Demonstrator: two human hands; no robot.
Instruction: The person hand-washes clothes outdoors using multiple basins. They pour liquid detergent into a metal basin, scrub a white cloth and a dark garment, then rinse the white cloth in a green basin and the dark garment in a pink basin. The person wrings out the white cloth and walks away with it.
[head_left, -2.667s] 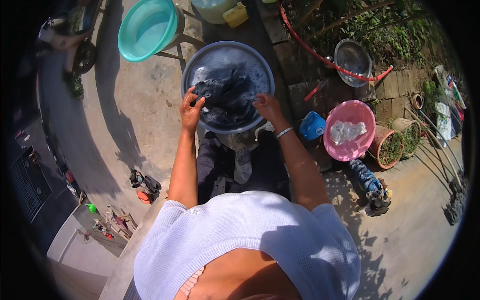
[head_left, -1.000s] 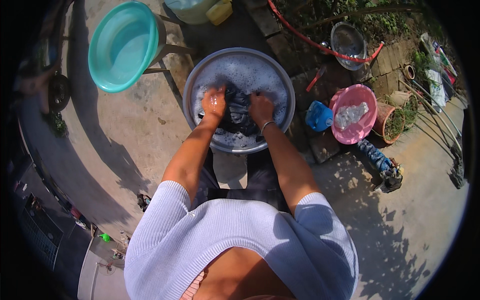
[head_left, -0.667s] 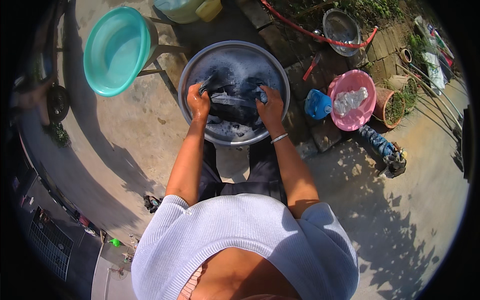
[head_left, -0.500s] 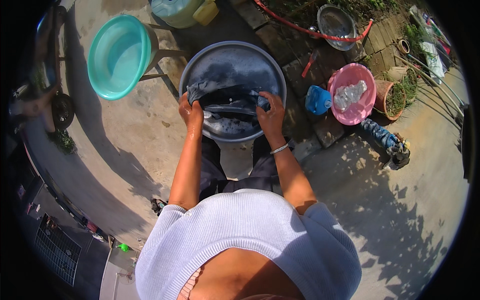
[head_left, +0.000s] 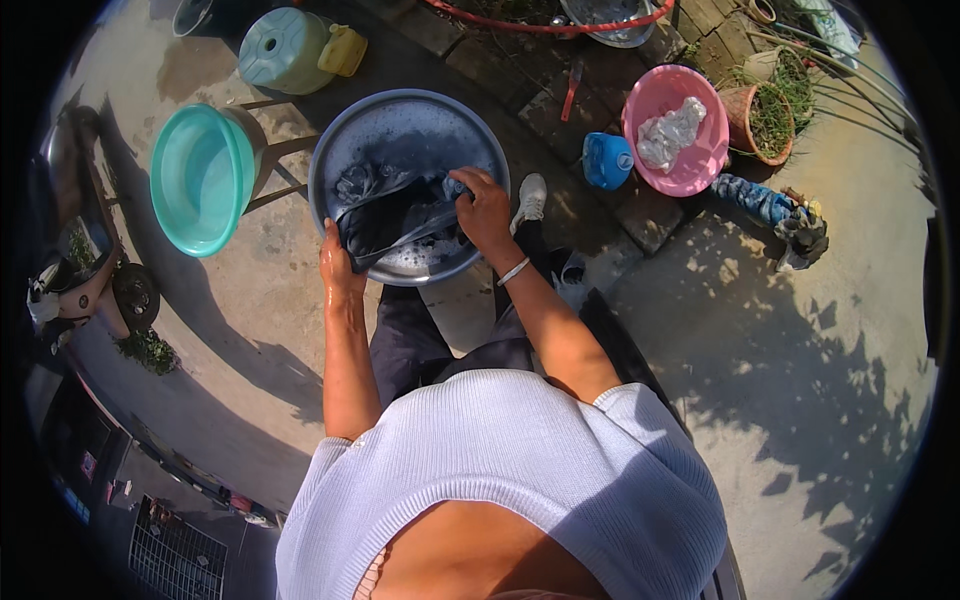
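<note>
A round grey metal basin [head_left: 400, 118] of soapy water stands in front of my knees. A dark wet garment [head_left: 392, 215] is stretched across its near side. My left hand [head_left: 337, 267] grips one end of the garment at the basin's near-left rim. At the right side of the basin, my right hand [head_left: 484, 207], with a bracelet at the wrist, holds the other end. The cloth hangs taut between the two hands, partly above the suds.
A teal plastic basin [head_left: 200, 178] sits on a stand to the left. Behind it are a pale green container [head_left: 285, 50] and a yellow jug [head_left: 344, 50]. To the right lie a blue container [head_left: 607, 160], a pink basin [head_left: 672, 130] with white cloth, and potted plants [head_left: 768, 122].
My hands went from kneading the garment in the middle of the basin to pulling it apart. The left hand has now drawn back to the near-left rim, stretching the cloth.
</note>
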